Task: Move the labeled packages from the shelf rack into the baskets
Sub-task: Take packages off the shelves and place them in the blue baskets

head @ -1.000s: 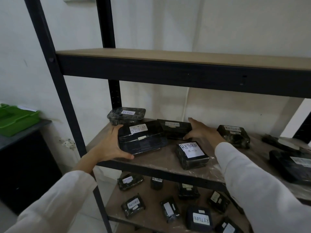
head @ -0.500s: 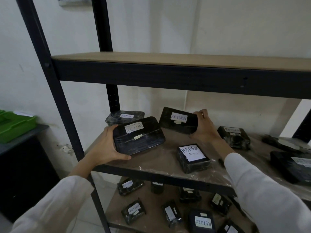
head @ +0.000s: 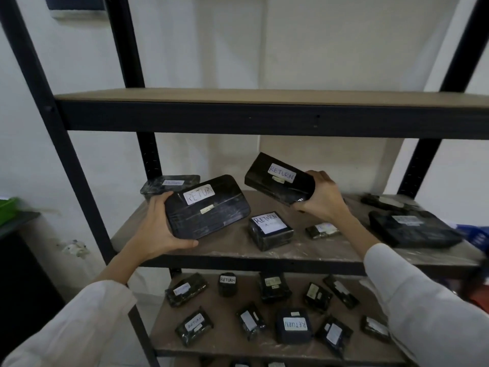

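Head view: the left hand (head: 156, 229) grips a large black package (head: 207, 207) by its left end, thumb under the lower edge and fingers behind, holding it tilted above the front of the middle shelf (head: 185, 247). Its white label reads RETURN. The right hand (head: 321, 198) is closed on the right end of a second black package (head: 280, 181), also labelled RETURN, raised clear of the shelf and slanted down toward the right. The two held packages are near each other but apart.

Below and between them a smaller cube-shaped package (head: 271, 230) with a RETURN label sits on the shelf, just under the right hand's load. A small flat package (head: 322, 230) lies beside the right wrist. At the back left corner a wrapped grey package (head: 169, 183) rests behind the left hand's package, partly hidden by it. To the right a broad dark package (head: 411, 229) lies flat, with a thinner dark item (head: 386, 202) behind it, too blurred to read.

The upper shelf (head: 264, 112) crosses just above the raised packages. The lower shelf (head: 225, 337) carries many small labelled packages, among them a dark box (head: 293, 327) marked RETURN. A green basket (head: 8, 210) shows at the far left edge on a dark tabletop (head: 21, 221), well apart from the rack. White sleeves cover both forearms.
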